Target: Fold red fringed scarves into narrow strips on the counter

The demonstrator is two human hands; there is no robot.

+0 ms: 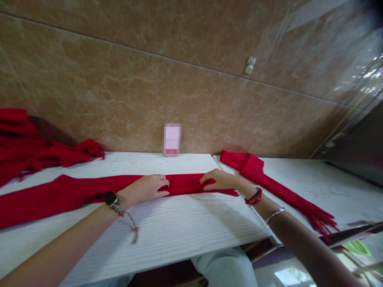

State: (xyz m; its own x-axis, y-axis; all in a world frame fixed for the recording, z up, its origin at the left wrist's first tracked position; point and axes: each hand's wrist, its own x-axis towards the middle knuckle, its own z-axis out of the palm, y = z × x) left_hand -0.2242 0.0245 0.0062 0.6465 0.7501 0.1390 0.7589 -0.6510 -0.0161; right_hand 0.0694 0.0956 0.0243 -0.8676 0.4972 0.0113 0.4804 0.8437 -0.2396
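Note:
A long red scarf (184, 184) lies stretched along the white tabletop and runs out of view at the left. My left hand (151, 186) rests palm down on it, with thumb and index finger apart. Near the fringed right end, my right hand (218, 180) touches the scarf with its fingers curved and the thumb apart from them. Neither hand visibly pinches the cloth. Right of my right hand lies a second red scarf (254, 167), folded over at its back end, its fringe trailing toward the table's front edge.
A loose heap of red scarves (18, 143) sits at the back left. A phone-like pinkish card (171, 139) with a blurred face leans against the brown marbled wall (125, 91). A small white fitting (250, 65) is on the wall. The tabletop (191, 223) ends near my knees.

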